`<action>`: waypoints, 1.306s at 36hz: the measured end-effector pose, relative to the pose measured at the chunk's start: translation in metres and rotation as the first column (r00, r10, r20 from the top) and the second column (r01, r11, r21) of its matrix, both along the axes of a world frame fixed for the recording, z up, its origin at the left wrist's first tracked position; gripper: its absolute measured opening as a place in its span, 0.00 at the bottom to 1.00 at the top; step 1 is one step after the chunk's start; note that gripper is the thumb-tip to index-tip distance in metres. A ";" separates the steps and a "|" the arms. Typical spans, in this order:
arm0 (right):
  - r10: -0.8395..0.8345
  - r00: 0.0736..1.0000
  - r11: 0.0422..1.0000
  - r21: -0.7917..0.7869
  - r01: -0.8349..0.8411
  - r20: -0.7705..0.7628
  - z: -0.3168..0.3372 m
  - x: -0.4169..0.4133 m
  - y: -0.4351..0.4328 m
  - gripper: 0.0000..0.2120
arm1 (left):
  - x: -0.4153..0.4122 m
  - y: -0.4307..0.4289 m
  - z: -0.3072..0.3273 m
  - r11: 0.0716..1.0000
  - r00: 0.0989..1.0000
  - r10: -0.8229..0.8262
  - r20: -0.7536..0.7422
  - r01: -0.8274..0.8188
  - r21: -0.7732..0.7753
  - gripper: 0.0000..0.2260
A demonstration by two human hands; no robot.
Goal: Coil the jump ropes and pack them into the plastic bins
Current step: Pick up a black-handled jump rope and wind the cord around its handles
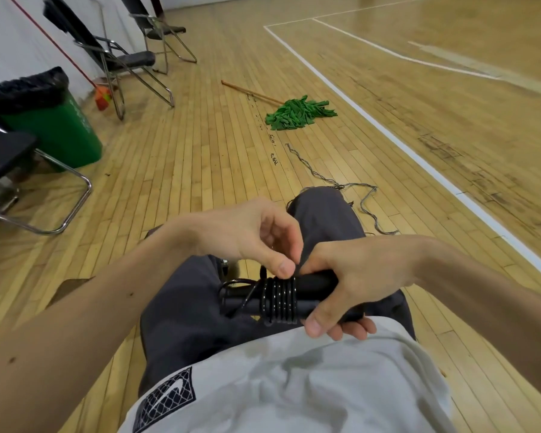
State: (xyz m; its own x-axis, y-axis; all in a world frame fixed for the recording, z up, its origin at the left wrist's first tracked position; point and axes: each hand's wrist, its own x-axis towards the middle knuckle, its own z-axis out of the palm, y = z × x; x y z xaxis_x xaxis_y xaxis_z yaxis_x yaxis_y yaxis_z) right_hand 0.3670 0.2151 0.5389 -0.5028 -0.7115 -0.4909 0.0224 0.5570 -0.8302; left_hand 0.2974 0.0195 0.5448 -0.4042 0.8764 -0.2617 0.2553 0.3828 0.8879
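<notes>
The glossy black jump rope sits over my lap, its cord wound in tight turns round its black handles. My right hand grips the handles and my left hand pinches the top turn. This coil looks nearly finished. A thin grey rope lies loose on the wooden floor, and no bin shows.

Place: a gym or indoor sports hall.
Floor: a pale floor of narrow wooden boards filled the whole view, scuffed and dark-marked in places.
Markings: white court lines were painted on the boards, one broad and long, with thinner ones meeting at a corner further off.
Seating: black folding chairs with metal frames stood along the white wall.
Cleaning gear: a green-headed mop lay on the boards; a broom leaned on the wall beside a green bin lined with a black bag.
Equipment: a black jump rope was wound into tight turns.
</notes>
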 end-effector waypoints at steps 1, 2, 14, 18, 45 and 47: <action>0.001 1.000 0.999 -0.032 -0.001 0.009 0.001 0.000 0.001 0.10 | 0.001 -0.001 -0.002 0.999 0.999 0.008 0.048 -0.010 0.048 0.07; 0.000 1.000 0.998 -0.063 0.001 0.018 0.002 0.000 0.002 0.12 | 0.002 -0.003 -0.005 0.995 0.995 0.019 0.094 -0.028 0.096 0.08; -0.041 0.990 0.950 -0.303 0.080 0.136 -0.004 0.001 -0.003 0.09 | 0.002 -0.009 -0.026 0.900 0.932 0.077 0.353 -0.217 0.377 0.10; -0.094 0.991 0.966 -0.233 0.114 0.095 -0.002 0.004 -0.007 0.09 | 0.000 -0.012 -0.031 0.879 0.931 0.085 0.356 -0.238 0.413 0.09; -0.449 0.873 0.855 -0.377 0.356 -0.192 -0.007 -0.014 0.005 0.11 | 0.029 0.002 -0.078 0.805 0.810 0.513 0.286 -0.569 0.168 0.24; -0.477 0.853 0.844 -0.381 0.377 -0.212 -0.007 -0.016 0.006 0.10 | 0.031 0.003 -0.080 0.826 0.828 0.517 0.219 -0.549 0.126 0.25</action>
